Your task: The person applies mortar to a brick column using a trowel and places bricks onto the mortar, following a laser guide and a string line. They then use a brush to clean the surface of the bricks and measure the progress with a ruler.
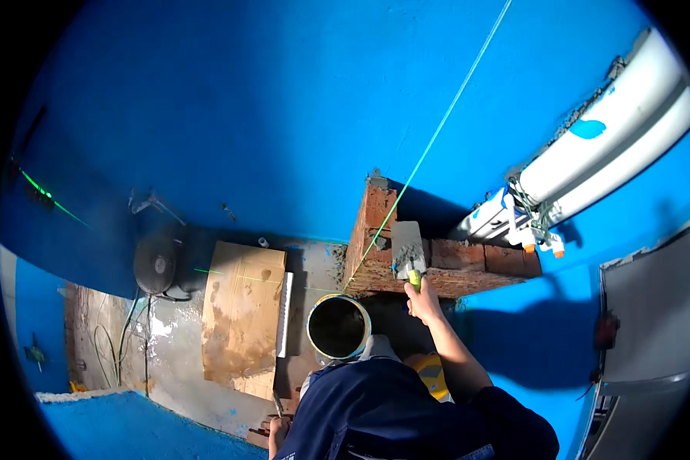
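Observation:
My right hand (425,299) is closed around the yellow-green handle of a trowel (409,244). Grey mortar clings to its blade, which lies over the corner of a low red brick wall (456,257). Down at the lower edge, my left hand (279,433) is beside some reddish bricks (258,438). Its fingers look curled, but what they grip is too small and partly hidden; a thin greyish piece sticks up by them. Between my arms, close to my body, stands a round bucket (339,326) with a dark inside.
A flattened cardboard sheet (241,314) lies on the wet floor, with a round dark fan-like object (155,263) beyond it. Thick white pipes (606,126) run along the blue wall at right, ending near small white fittings (523,230). A green laser line crosses the wall and bricks.

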The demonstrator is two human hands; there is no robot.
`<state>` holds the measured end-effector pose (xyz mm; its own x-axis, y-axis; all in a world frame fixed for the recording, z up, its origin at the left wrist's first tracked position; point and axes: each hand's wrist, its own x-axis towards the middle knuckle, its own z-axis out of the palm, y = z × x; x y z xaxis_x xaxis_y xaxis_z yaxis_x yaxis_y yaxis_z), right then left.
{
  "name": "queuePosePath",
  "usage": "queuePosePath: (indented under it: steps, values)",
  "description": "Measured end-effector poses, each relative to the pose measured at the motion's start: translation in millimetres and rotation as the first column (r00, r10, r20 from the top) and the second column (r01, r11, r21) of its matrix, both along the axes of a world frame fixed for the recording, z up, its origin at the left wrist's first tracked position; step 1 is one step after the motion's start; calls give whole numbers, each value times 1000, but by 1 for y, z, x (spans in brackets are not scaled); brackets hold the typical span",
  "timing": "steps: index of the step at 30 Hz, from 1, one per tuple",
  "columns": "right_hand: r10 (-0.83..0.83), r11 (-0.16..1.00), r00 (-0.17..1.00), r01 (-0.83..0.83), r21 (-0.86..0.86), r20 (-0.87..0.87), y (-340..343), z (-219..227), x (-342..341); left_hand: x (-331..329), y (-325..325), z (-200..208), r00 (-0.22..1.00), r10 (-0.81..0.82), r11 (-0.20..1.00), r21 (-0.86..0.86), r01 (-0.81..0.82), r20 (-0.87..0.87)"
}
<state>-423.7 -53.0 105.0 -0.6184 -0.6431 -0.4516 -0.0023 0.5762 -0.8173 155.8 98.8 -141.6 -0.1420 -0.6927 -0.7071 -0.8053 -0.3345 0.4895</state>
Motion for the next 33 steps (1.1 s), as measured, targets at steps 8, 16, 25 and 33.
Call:
queuePosePath:
  steps: [8, 16, 25, 33]
  values:
    - [77, 993, 965, -96, 64, 249, 40, 40, 19, 20, -9, 3, 992, -125, 989, -70, 127, 29]
    - [-1, 1000, 969, 0, 2, 245, -8, 3, 53, 35, -11, -3, 935, -353, 912, -210, 351, 30]
    - [112, 982, 994, -114, 152, 18, 3, 26, 38, 15, -4, 8, 847, -493, 852, -87, 517, 198]
    - [28, 996, 995, -36, -86, -92, 27, 30, 28, 6, 15, 12, 996, 85, 984, 157, -90, 37]
